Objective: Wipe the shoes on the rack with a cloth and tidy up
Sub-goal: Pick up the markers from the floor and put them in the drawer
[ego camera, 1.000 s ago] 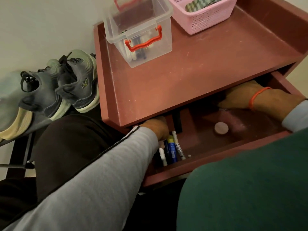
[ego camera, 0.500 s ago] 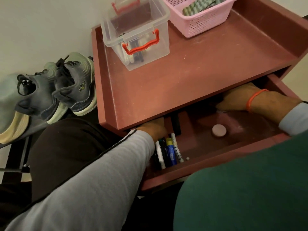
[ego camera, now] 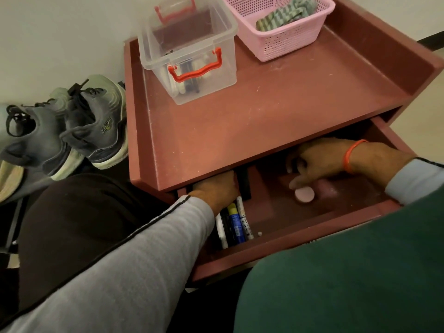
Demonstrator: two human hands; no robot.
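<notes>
Two grey-green sneakers (ego camera: 93, 123) (ego camera: 36, 138) sit on a black rack (ego camera: 14, 227) at the left. A striped green cloth (ego camera: 283, 14) lies in the pink basket (ego camera: 288, 42) on the red table. Both my hands are inside the open red drawer (ego camera: 288, 246). My left hand (ego camera: 213, 188) reaches under the table top above several markers (ego camera: 236, 222), and its fingers are hidden. My right hand (ego camera: 312, 162) hangs in the right compartment with its fingers bent downward and holds nothing. One fingertip is right beside a round pink disc (ego camera: 304, 194).
A clear plastic box (ego camera: 189, 51) with red handles stands at the back left of the red table top (ego camera: 264, 111). A black divider (ego camera: 245, 183) splits the drawer. My knee in dark trousers fills the space between rack and table.
My right hand has come back from under the table top, and its fingers now reach down beside the pink disc. My left hand has hardly moved.
</notes>
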